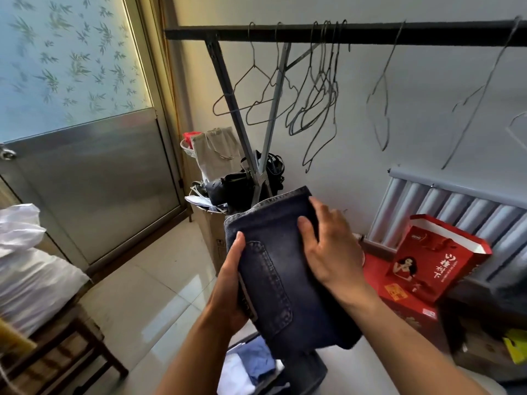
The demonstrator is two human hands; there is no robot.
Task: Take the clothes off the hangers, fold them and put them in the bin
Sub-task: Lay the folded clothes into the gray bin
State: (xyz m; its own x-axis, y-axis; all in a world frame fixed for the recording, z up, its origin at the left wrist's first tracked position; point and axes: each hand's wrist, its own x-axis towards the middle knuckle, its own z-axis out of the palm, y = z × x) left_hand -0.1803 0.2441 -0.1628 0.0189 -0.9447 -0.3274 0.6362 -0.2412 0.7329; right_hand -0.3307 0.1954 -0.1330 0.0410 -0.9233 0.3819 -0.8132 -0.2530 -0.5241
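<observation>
One view only, taken from a wide-angle camera on my head, facing forward and down. My left hand [228, 283] and right hand [332, 252], with the folded dark blue denim jeans [285, 266], lie close under the lens at centre. The black metal clothes rail [370, 35] crosses the top of the frame farther off, against a white wall [422, 124].

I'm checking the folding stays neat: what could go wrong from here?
The folded jeans are held in the air, the left hand gripping one edge and the right hand lying on the other side; the thick fold may spring open if either lets go early. Dropped carelessly, they could rumple the blue and white clothes below.
</observation>
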